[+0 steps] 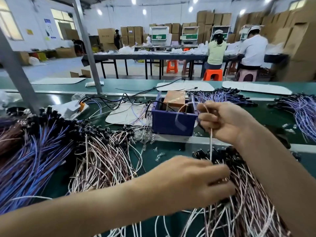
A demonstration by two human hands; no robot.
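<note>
My right hand (224, 122) is raised beside a blue plastic box (172, 124), its curled fingers holding a thin white wire (210, 144) that hangs straight down. My left hand (191, 178) reaches across in front, its fingertips at the wire's lower end, over a pile of white and brown wires with black ends (248, 202). Whether the left fingers pinch a wire is blurred. The blue box holds a brown block (174, 100).
A purple wire bundle (29, 159) lies at the left, a white-brown one (102, 159) in the middle, more purple wires (304, 112) at the right. Small clear parts (145, 137) are scattered on the green belt (150, 159). A metal post (13, 65) rises at left. People sit at a far table.
</note>
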